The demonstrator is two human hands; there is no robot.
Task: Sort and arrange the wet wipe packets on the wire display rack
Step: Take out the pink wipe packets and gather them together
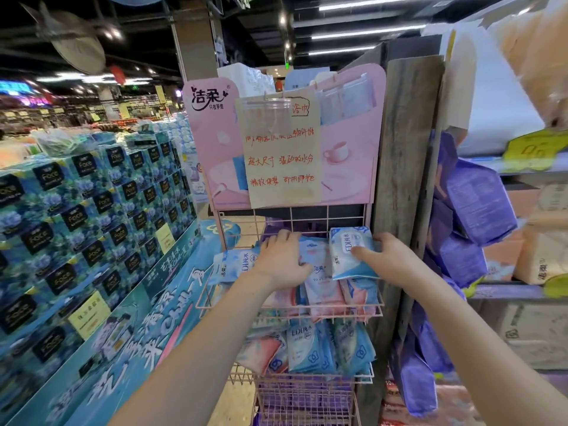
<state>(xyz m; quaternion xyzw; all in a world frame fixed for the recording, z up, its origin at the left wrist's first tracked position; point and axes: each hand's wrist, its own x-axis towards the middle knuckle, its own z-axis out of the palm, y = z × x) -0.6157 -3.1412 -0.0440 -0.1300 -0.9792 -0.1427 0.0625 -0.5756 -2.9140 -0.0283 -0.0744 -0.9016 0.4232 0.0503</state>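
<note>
A pink wire display rack (373,305) stands before me with wet wipe packets in its baskets. My right hand (390,259) grips a light blue wet wipe packet (344,241), held upright at the right of the upper basket. My left hand (282,256) rests fingers-down on the blue and pink packets (322,287) stacked in the middle of that basket. Another blue packet (230,265) leans at the basket's left end. The lower basket holds several blue packets (304,345) and a pink one (261,352).
A pink signboard (212,149) with a handwritten paper notice tops the rack. A wooden post (405,149) stands right beside it, with purple packs (479,204) on shelves beyond. A stack of blue tissue boxes (92,216) fills the left.
</note>
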